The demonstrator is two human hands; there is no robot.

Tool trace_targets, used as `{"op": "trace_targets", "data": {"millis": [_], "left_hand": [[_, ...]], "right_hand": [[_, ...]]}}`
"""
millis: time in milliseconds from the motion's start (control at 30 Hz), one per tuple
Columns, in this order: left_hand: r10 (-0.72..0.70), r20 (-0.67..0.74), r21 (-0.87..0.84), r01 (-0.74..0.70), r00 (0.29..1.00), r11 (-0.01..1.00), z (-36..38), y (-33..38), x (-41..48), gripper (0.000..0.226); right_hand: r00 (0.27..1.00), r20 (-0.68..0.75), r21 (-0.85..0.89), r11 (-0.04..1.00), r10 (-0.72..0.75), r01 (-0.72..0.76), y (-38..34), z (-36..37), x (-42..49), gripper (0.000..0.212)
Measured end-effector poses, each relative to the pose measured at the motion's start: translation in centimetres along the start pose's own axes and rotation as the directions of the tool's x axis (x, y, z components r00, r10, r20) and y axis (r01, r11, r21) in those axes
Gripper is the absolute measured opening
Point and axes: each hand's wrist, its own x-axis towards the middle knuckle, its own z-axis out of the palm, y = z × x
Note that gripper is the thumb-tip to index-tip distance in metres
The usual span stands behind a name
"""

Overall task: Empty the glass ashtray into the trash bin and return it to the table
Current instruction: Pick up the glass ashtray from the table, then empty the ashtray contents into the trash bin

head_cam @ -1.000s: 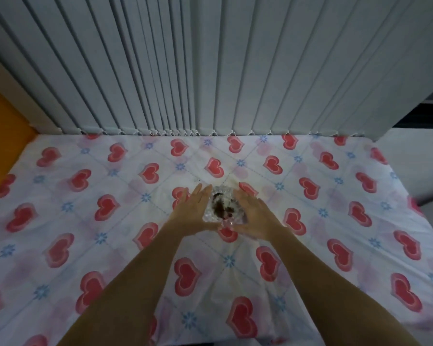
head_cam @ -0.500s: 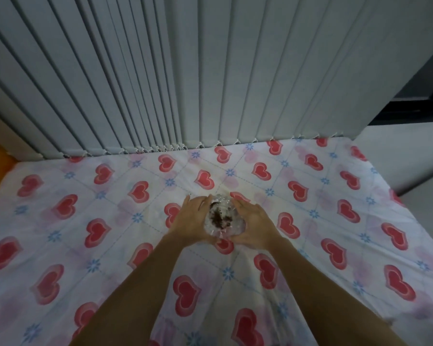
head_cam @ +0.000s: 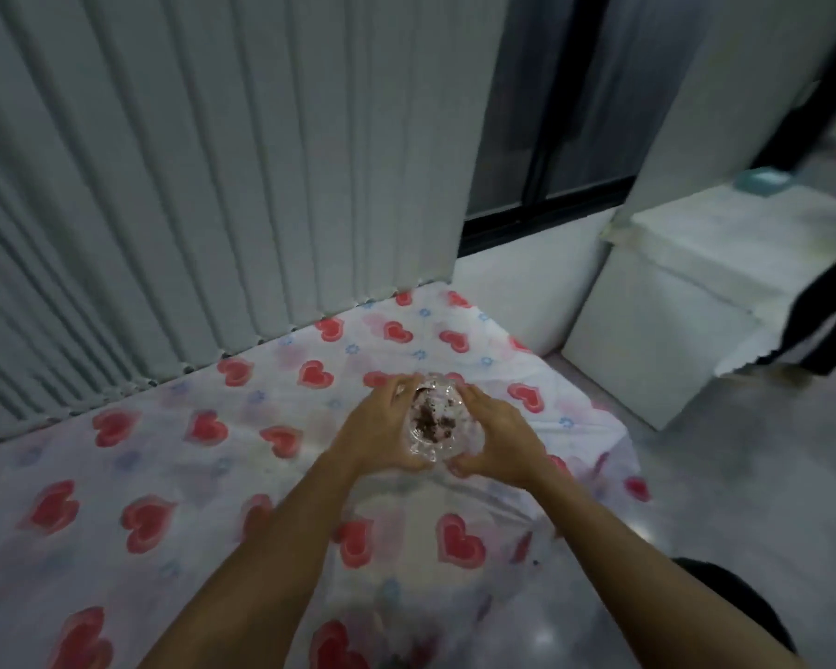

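The clear glass ashtray (head_cam: 434,420) holds dark brown ash and butts. Both hands cup it from opposite sides: my left hand (head_cam: 376,428) on its left rim, my right hand (head_cam: 494,437) on its right rim. It appears lifted a little above the table (head_cam: 117,475), which is covered with a white cloth printed with red hearts. The ashtray's underside is hidden by my fingers. No trash bin is clearly recognisable in view.
Grey vertical blinds (head_cam: 213,185) hang behind the table. To the right stands a white chest-like cabinet (head_cam: 686,301) on a pale tiled floor (head_cam: 744,499). A person in dark clothes (head_cam: 821,301) is at the far right. A dark object (head_cam: 739,615) sits at the lower right.
My hands closed around the ashtray and took hold of it. The view has swung to the right, bringing the table's right edge, the floor and the white cabinet into sight.
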Motion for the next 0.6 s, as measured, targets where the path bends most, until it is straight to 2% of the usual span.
{"op": "trace_targets", "data": {"millis": [133, 300, 400, 600], "left_hand": [[0.154, -0.028, 0.034, -0.153, 0.988, 0.988, 3.5, 8.5, 3.9, 0.121], [0.374, -0.029, 0.092, -0.371, 0.927, 0.924, 8.7, 18.5, 7.0, 0.118], [0.44, 0.033, 0.082, -0.441, 0.897, 0.894, 12.3, 24.2, 7.7, 0.122], [0.57, 0.141, 0.025, -0.579, 0.809, 0.815, 17.8, 33.0, 7.8, 0.126]], "right_hand": [[0.992, -0.093, -0.155, 0.983, 0.088, -0.101, 6.0, -5.4, -7.0, 0.105], [0.955, -0.177, -0.225, 0.935, 0.237, -0.274, 12.1, -9.5, -17.0, 0.105], [0.902, -0.206, -0.155, 0.897, 0.38, -0.413, 15.0, -10.7, -23.0, 0.11], [0.787, -0.225, -0.023, 0.805, 0.574, -0.593, 18.0, -12.3, -33.1, 0.114]]}}
